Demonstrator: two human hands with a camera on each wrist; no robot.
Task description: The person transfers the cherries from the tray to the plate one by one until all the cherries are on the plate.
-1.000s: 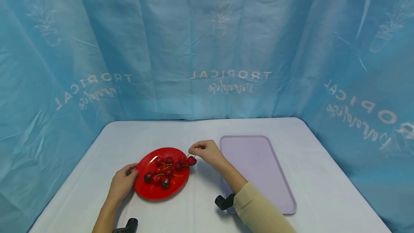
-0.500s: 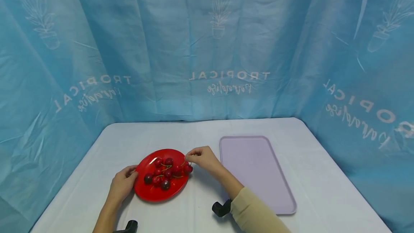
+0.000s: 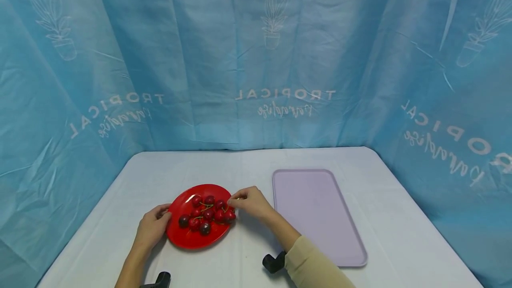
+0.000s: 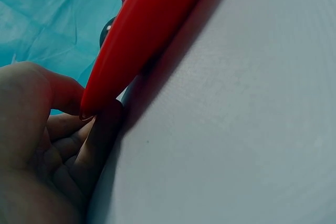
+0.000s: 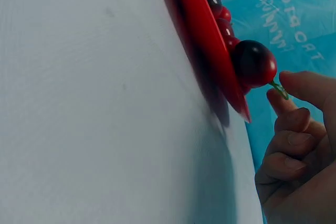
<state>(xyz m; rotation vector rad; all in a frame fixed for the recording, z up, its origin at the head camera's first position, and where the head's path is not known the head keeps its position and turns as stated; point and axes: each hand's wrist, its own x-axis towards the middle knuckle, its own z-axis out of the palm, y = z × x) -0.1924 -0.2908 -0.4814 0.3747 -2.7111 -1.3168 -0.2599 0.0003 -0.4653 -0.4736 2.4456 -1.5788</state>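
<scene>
Room: blue printed curtain (image 3: pixel 256 57) hangs close behind and to both sides.
Surface: white cloth-covered surface (image 3: pixel 248 163), flat; a lilac tray (image 3: pixel 316 212) lies right of the plate.
Plate: red plate (image 3: pixel 180 237), stiff and likely slick; left hand (image 3: pixel 152 228) grips its left rim between thumb and curled fingers.
Cherries: pile of cherries (image 3: pixel 206 214) on the plate, light, round, prone to roll and bruise.
Held cherry: cherry (image 5: pixel 254 64) at the plate's right edge; right hand (image 3: pixel 250 201) pinches its thin stem (image 5: pixel 279 90), probably the best hold.
</scene>
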